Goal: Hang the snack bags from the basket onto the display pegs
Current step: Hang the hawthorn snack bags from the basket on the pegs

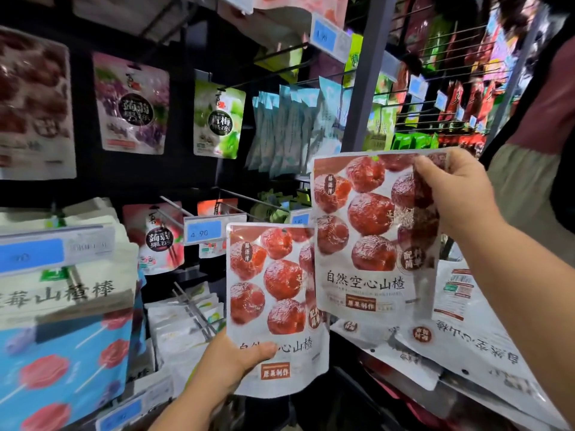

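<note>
Black display wall (pixel 93 189), grey upright post (pixel 367 73)

Left hand (pixel 239 359): bare skin, stubby fingers; below and right of the blue price tag (pixel 203 233).
Left forearm (pixel 189 402): bare, sleeveless.
Right hand (pixel 457 194): bare, rounded knuckles; well right of the blue price tag.
Right forearm (pixel 513 290): bare, broad, sleeveless.

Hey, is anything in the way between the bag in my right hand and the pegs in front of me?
Partly. The lower bag in your left hand sits partly behind the upper bag in your right hand, toward the pegs. Blue price tags hang at the peg tips. Nothing else visible blocks it.
</note>
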`<state>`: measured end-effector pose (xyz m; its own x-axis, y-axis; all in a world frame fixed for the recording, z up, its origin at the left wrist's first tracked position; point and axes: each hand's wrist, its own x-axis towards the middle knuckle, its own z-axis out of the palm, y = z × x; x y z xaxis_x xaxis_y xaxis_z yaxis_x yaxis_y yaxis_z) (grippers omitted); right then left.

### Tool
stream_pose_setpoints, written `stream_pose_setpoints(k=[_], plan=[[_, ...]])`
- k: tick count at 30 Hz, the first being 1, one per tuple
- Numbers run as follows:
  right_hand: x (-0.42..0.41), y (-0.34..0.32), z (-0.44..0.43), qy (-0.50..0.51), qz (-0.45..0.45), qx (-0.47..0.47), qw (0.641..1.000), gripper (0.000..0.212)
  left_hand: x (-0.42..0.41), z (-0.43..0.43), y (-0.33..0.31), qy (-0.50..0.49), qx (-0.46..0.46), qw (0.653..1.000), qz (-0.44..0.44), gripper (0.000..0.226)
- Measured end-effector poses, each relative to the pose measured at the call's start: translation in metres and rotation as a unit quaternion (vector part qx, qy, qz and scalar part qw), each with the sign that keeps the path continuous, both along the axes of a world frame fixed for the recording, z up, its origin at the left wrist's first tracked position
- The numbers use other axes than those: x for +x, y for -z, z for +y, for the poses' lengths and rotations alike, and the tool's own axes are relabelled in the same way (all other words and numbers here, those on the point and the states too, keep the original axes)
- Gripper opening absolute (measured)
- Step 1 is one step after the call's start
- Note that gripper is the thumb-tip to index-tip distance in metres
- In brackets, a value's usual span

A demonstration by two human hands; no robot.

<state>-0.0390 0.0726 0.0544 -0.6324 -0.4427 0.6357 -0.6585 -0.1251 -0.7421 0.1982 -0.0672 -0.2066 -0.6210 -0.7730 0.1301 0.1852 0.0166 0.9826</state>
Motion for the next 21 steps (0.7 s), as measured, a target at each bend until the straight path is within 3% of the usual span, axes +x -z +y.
stream_pose_setpoints(k=[10, 14, 21], plan=[[0.023, 0.020, -0.021, -0.039, -0.035, 0.058, 0.997, 0.016, 0.004, 0.011, -0.032, -0.031, -0.014, 0.997, 0.065, 0.066], [0.038, 0.026, -0.031, -0.066, -0.063, 0.061, 0.994, 0.032, 0.009, 0.024, -0.051, -0.020, -0.010, 0.994, 0.105, 0.065], [0.067, 0.019, -0.039, -0.119, -0.063, 0.033, 0.990, 0.017, 0.029, 0.036, -0.080, -0.016, -0.001, 0.990, 0.142, 0.061]])
